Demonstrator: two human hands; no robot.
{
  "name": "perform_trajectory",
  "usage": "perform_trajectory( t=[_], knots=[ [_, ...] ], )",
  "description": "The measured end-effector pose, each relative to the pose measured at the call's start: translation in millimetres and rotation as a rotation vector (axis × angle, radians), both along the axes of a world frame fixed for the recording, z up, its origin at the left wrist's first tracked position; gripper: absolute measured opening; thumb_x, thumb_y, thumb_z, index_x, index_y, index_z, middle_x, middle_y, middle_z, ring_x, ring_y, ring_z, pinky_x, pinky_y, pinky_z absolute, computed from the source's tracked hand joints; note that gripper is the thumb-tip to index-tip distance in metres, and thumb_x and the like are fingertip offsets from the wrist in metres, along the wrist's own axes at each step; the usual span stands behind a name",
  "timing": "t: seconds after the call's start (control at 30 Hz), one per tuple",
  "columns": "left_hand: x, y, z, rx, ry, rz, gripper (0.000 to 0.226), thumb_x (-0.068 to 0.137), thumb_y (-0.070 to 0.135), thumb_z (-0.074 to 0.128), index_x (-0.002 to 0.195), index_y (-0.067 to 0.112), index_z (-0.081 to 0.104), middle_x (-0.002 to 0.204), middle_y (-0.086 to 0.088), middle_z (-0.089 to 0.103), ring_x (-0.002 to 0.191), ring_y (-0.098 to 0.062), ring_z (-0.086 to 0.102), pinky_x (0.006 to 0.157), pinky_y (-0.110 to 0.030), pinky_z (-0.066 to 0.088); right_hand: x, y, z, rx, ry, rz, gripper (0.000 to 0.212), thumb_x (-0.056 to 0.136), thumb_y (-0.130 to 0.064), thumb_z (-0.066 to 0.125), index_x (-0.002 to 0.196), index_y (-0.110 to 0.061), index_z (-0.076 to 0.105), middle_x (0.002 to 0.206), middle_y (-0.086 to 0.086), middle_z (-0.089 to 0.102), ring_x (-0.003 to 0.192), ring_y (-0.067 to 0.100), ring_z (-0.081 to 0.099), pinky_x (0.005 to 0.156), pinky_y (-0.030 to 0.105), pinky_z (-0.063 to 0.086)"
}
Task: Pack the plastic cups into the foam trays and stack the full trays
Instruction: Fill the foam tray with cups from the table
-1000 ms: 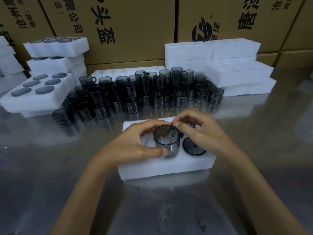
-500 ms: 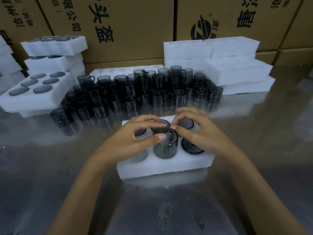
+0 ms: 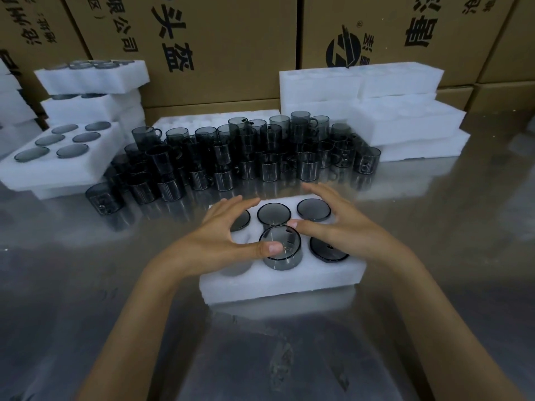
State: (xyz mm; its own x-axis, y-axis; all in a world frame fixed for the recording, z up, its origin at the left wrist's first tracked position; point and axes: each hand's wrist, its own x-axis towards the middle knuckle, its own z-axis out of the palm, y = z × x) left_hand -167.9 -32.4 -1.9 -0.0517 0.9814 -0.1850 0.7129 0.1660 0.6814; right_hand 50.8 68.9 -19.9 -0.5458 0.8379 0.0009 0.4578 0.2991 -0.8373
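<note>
both hands (image 3: 289, 238) touch one cup (image 3: 280, 248); four seated.

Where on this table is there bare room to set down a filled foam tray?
Bare steel lies left and right of the foam tray under the hands, and in front of it between the forearms. Behind it, the loose cups crowd the table up to the foam stacks.
</note>
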Motion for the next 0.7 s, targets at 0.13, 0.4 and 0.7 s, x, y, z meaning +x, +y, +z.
perform_trajectory(
  t=[0.13,0.4,0.7],
  knots=[
    [1.2,-1.0,-1.9,0.015,0.053,0.006,0.104,0.05,0.09,0.057,0.144,0.056,0.031,0.162,0.026,0.005,0.148,0.001,-0.01,0.124,-0.045,0.005,0.0,1.3,-1.7,-0.047,0.054,0.0,0.081,0.079,-0.052,0.078,0.148,-0.048,0.036,0.16,-0.023,0.024,0.147,0.002,0.025,0.121,0.037,0.028],
    [19.6,-2.7,3.0,0.13,0.177,0.035,0.102,0.047,0.091,0.05,0.141,0.055,0.038,0.159,0.023,0.022,0.15,-0.002,0.009,0.123,-0.051,0.004,0.1,6.0,-11.0,0.016,0.006,0.007,0.076,0.082,-0.045,0.078,0.147,-0.044,0.039,0.165,-0.017,0.016,0.15,0.002,0.015,0.114,0.023,0.018],
    [13.7,-2.2,1.5,0.154,0.029,-0.041,0.072,0.055,0.083,0.061,0.123,0.064,0.046,0.149,0.032,0.032,0.144,0.007,0.018,0.124,-0.045,0.012,10.1,6.8,-4.6,-0.068,0.007,0.108,0.093,0.058,-0.079,0.071,0.142,-0.058,0.038,0.163,-0.03,0.006,0.148,-0.005,0.011,0.108,0.023,0.02]
  ],
)
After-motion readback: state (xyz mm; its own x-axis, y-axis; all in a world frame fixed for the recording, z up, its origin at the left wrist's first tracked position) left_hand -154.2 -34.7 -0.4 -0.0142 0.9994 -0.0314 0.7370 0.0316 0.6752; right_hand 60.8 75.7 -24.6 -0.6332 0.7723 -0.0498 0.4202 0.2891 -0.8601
